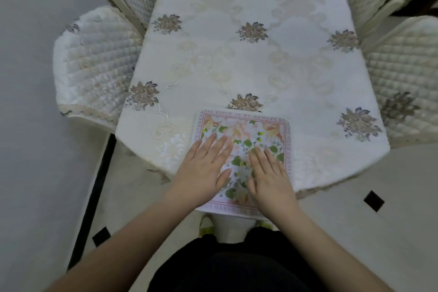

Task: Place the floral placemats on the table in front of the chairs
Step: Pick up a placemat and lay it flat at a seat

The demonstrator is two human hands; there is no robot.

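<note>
Centrally, at the near end of the bench (248,59), which is covered by a cream cloth embroidered with flower sprays, lies a floral placemat (246,130); its near edge overhangs the bench's near edge, toward the person. Left hand (203,166) and right hand (270,173) both lie flat on the placemat with fingers straight and slightly spread, gripping nothing; the left covers the placemat's left margin, the right its near-right part. By its look the placemat is light, thin and soft, a limp cloth with rounded corners that would droop if lifted by one point and may slide on the smooth cloth beneath; a sound hold would be a pinch at two corners of one edge, or flat palms to slide it. It appears nearly square, so no long axis can be told with certainty; its edges run roughly parallel to the bench's edges, and the printed border lettering along the far edge reads upright from the person's side. Quilted chairs (94,64) stand on either side of the bench, beyond the placemat. Whether more placemats lie stacked beneath it cannot be told.
</note>
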